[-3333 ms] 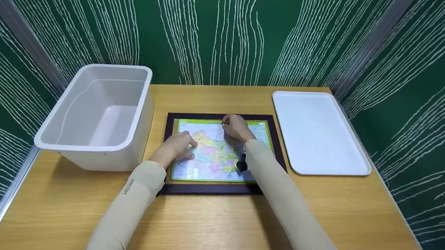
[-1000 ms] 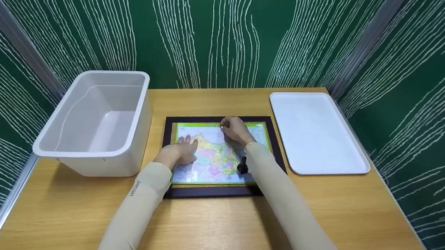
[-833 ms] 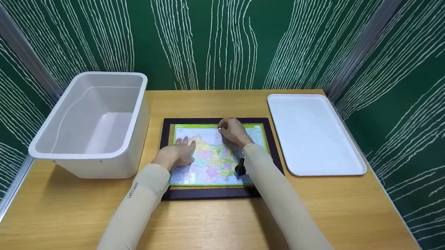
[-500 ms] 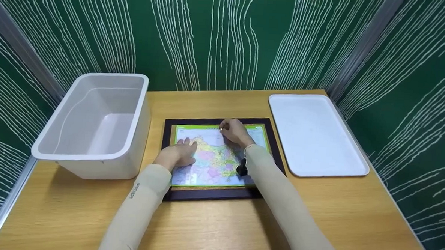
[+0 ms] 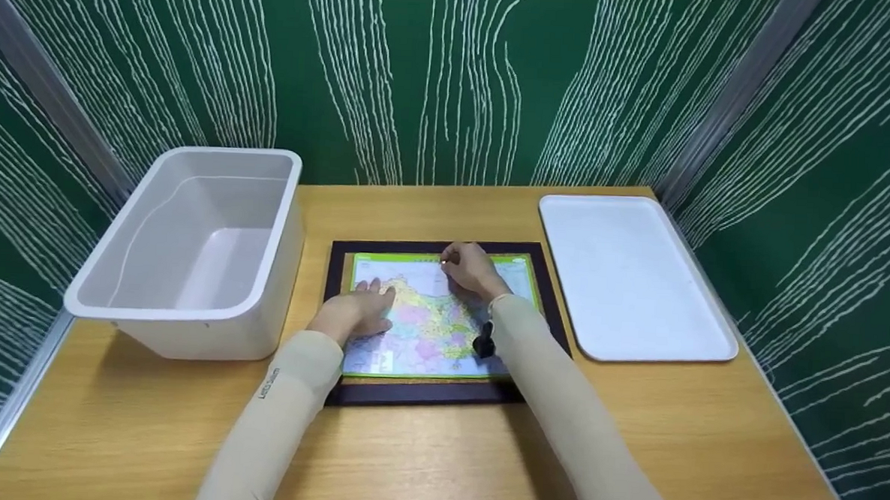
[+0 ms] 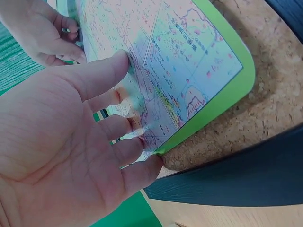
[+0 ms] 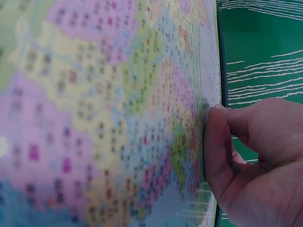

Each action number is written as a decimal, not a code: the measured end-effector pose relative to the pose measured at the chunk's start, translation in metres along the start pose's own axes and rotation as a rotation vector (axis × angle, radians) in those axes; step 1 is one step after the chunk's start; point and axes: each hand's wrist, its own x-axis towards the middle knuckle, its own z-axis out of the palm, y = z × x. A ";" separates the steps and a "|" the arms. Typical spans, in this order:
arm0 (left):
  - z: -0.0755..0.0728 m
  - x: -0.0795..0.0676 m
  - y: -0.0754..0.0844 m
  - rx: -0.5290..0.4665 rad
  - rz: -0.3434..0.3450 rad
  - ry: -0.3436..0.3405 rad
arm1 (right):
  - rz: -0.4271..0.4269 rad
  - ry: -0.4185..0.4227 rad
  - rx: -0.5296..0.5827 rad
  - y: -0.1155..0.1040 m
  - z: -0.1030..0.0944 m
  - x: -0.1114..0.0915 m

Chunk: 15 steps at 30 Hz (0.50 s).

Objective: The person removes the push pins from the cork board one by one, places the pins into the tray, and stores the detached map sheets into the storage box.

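A colourful map sheet with a green border lies on a cork board in a dark frame. My left hand rests over the map's left part, fingers spread. In the left wrist view its palm shows, with the fingertips close to the sheet's green edge. At the middle of the map's far edge my right hand has thumb and forefinger pinched together. A tiny pale spot shows at those fingertips; I cannot tell what it is. The right wrist view has the fingertips right against the map's surface.
A deep white plastic tub stands left of the board. On the right lies a shallow white tray, close beside the frame. Green walls with white lines close off the back and sides of the wooden table.
Over the last few seconds my left hand has spread its fingers, which were more curled before. My right hand stays at the far edge. The head view has shifted slightly.
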 end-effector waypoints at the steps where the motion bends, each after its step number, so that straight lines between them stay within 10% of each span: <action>1: 0.000 -0.001 -0.001 -0.003 -0.007 0.000 | -0.006 -0.003 0.006 0.000 0.001 -0.001; 15: -0.004 0.002 0.003 0.030 0.017 -0.007 | -0.031 0.010 -0.015 0.000 -0.005 -0.002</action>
